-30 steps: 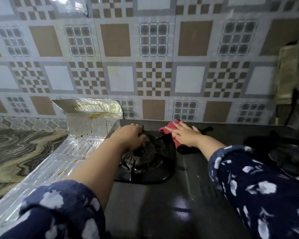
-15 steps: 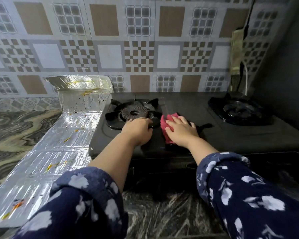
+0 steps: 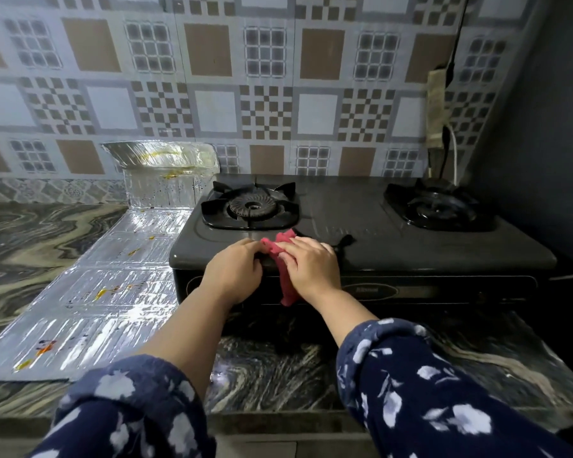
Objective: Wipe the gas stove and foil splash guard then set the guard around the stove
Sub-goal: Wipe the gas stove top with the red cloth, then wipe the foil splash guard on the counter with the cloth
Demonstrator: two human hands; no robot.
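Note:
A black two-burner gas stove [image 3: 394,239] stands on the marbled counter against the tiled wall. At its front edge both my hands hold a pink-red cloth [image 3: 285,285], which hangs over the stove's front panel. My left hand [image 3: 234,272] pinches the cloth's upper left end. My right hand [image 3: 311,267] grips it from the right. The foil splash guard [image 3: 93,285] lies flat on the counter left of the stove, its far end bent up against the wall, with yellow and dark stains on it.
The left burner [image 3: 252,206] and right burner [image 3: 439,206] sit on the stove top. A power strip with cables [image 3: 437,114] hangs on the wall at the back right. A dark wall [image 3: 543,127] closes off the right side. Marbled counter [image 3: 30,233] extends left.
Both hands have drawn back from beside the left burner to the stove's front edge, bringing the cloth along. My left hand now holds the cloth too. The view has pulled back.

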